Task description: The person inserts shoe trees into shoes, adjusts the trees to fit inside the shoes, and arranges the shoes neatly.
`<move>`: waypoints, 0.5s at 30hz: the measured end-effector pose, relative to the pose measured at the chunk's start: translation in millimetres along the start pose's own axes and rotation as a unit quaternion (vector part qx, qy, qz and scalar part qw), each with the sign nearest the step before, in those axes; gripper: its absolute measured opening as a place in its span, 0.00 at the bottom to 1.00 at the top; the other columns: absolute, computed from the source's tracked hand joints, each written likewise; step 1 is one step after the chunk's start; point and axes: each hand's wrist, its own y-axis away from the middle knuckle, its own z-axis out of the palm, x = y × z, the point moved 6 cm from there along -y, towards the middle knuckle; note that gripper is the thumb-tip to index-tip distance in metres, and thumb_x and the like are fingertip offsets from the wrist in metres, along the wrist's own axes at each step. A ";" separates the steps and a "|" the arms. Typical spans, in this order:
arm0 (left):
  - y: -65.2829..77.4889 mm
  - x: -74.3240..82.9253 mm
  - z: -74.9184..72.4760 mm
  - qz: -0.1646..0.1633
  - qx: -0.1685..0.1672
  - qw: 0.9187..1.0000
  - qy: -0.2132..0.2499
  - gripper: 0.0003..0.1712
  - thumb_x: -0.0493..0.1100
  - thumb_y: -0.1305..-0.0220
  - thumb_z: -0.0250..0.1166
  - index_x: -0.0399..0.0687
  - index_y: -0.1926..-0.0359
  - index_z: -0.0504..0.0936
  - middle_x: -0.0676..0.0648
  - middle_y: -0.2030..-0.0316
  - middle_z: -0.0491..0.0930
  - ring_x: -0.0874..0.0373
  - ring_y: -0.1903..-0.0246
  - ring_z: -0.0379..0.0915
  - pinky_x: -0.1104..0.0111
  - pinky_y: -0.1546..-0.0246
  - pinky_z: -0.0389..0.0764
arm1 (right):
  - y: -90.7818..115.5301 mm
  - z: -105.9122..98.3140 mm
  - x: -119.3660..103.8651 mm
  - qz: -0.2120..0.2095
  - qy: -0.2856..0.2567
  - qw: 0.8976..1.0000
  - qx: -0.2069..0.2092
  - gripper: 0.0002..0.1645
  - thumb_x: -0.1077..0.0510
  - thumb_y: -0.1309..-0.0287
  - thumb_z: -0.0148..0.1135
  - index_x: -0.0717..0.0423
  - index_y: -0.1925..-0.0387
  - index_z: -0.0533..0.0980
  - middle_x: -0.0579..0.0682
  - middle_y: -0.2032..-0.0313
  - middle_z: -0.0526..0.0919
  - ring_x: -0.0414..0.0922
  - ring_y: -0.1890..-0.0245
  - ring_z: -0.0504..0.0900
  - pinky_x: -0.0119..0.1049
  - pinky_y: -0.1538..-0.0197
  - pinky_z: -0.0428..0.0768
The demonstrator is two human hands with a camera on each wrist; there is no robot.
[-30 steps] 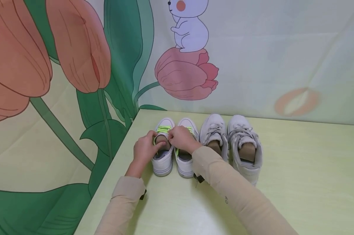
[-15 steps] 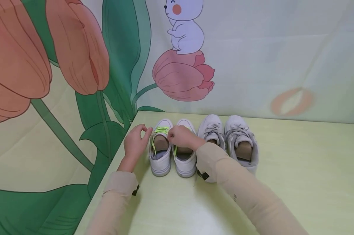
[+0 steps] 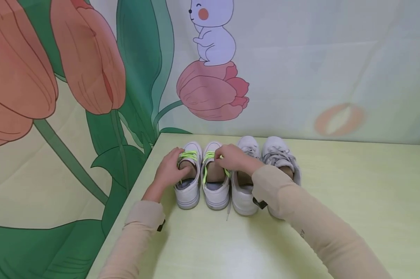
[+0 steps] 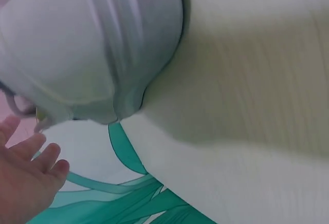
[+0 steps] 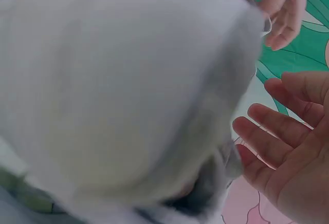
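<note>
On the table stand two white shoes with bright green laces, the leftmost shoe point(image 3: 188, 195) and the second shoe point(image 3: 216, 195), side by side with toes toward the wall. My left hand point(image 3: 169, 168) is at the leftmost shoe's outer side, its thumb over the opening. In the left wrist view its fingers point(image 4: 31, 154) are extended and hold nothing visible. Above the second shoe's right edge is my right hand point(image 3: 234, 158), partly covering its green laces point(image 3: 209, 155). Loosely bent, spread fingers point(image 5: 277, 126) show in the right wrist view, with nothing visible between them.
To the right stand two larger shoes with greyish laces, the third shoe point(image 3: 245, 203) and the fourth shoe point(image 3: 278, 149), both partly hidden by my right arm. A loose lace end point(image 3: 228, 212) lies on the light green table point(image 3: 352, 201). A flower-printed backdrop point(image 3: 283, 77) rises behind.
My left hand moved off to the left of the leftmost shoe, then back onto its side. My right hand moved right, from between the green-laced shoes to the second shoe's right edge.
</note>
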 end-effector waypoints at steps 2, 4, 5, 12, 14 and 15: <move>-0.9 -0.3 6.7 -0.002 -0.017 1.000 0.002 0.40 0.53 0.49 0.59 0.44 0.37 0.57 0.38 0.35 0.52 0.43 0.36 0.48 0.51 0.40 0.56 | 1.7 1.1 4.9 -0.001 -0.001 1.000 0.001 0.11 0.60 0.47 0.52 0.58 0.66 0.79 0.51 0.67 0.81 0.46 0.65 0.75 0.37 0.58 0.73; -2.1 -1.4 12.0 -0.011 -0.026 1.000 0.007 0.43 0.55 0.49 0.61 0.44 0.36 0.55 0.38 0.34 0.50 0.44 0.35 0.46 0.51 0.40 0.56 | 3.6 2.2 9.6 0.004 -0.005 1.000 0.000 0.11 0.59 0.46 0.52 0.57 0.64 0.78 0.51 0.64 0.81 0.46 0.63 0.75 0.38 0.56 0.73; -2.6 -2.1 14.4 -0.017 -0.029 0.999 0.013 0.44 0.55 0.49 0.61 0.44 0.36 0.54 0.38 0.34 0.49 0.44 0.35 0.46 0.51 0.40 0.55 | 4.9 2.8 11.3 0.007 -0.009 1.000 0.000 0.11 0.59 0.45 0.52 0.57 0.63 0.78 0.51 0.62 0.81 0.45 0.62 0.75 0.38 0.56 0.72; -3.8 -1.4 24.7 -0.033 -0.025 0.998 0.041 0.41 0.51 0.48 0.62 0.42 0.37 0.55 0.39 0.36 0.52 0.45 0.37 0.51 0.52 0.40 0.57 | 14.5 11.5 9.5 0.002 0.020 1.000 -0.013 0.20 0.59 0.43 0.50 0.57 0.48 0.72 0.52 0.50 0.77 0.47 0.50 0.74 0.41 0.47 0.70; -3.9 -0.1 25.2 -0.032 -0.021 0.998 0.044 0.40 0.50 0.48 0.62 0.42 0.38 0.56 0.39 0.37 0.54 0.45 0.38 0.52 0.53 0.40 0.58 | 14.7 17.3 8.3 -0.012 0.056 0.998 -0.015 0.22 0.59 0.43 0.51 0.55 0.46 0.70 0.50 0.48 0.75 0.48 0.48 0.73 0.43 0.46 0.70; -4.0 0.6 25.2 -0.030 -0.020 0.998 0.044 0.40 0.50 0.48 0.62 0.42 0.38 0.57 0.39 0.37 0.54 0.45 0.38 0.53 0.53 0.41 0.58 | 14.9 19.7 8.3 -0.016 0.074 0.997 -0.015 0.23 0.59 0.43 0.51 0.54 0.44 0.69 0.49 0.46 0.74 0.47 0.47 0.73 0.45 0.46 0.70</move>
